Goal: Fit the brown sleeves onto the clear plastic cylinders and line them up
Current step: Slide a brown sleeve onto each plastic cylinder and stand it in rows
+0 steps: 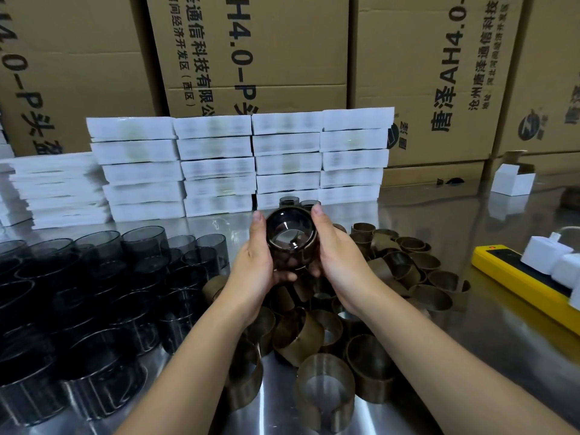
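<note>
Cylinder [290, 238] in brown sleeve; cupped between left hand [255, 255] | right hand [337, 249]

Along the far side of the shiny counter [470, 340], neat columns of flat white packs [238, 164], backed by tall printed cardboard cartons [257, 42]. Far right, a small open white box [513, 180]. Nearer on the right, a yellow power strip [514, 277] carrying white plugs [546, 252].

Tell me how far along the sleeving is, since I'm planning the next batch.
Early days. Done: seemingly just two cylinders standing by the white boxes. In hand: the left hand and right hand grip one cylinder with a brown sleeve around it. Left: a big cluster of bare cylinders and a heap of loose sleeves.
</note>
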Motion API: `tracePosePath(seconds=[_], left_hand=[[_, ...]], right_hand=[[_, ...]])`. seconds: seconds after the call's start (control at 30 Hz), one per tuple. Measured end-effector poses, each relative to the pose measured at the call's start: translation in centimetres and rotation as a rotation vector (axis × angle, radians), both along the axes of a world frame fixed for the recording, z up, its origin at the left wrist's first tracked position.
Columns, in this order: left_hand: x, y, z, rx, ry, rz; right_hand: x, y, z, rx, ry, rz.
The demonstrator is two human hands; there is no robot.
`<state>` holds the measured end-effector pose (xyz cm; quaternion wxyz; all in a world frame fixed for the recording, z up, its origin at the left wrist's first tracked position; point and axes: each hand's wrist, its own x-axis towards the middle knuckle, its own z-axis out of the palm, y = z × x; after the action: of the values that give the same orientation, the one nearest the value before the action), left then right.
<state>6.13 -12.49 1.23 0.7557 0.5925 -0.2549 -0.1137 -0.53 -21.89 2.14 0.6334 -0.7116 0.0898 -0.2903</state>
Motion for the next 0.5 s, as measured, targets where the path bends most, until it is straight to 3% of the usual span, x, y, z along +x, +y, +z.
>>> tracePosePath(seconds=[0.5], left_hand=[[-0.32, 0.07, 0.02, 0.008, -0.043, 0.105]], right_hand=[[0.05, 0.21, 0.04, 0.053, -0.009, 0.020]])
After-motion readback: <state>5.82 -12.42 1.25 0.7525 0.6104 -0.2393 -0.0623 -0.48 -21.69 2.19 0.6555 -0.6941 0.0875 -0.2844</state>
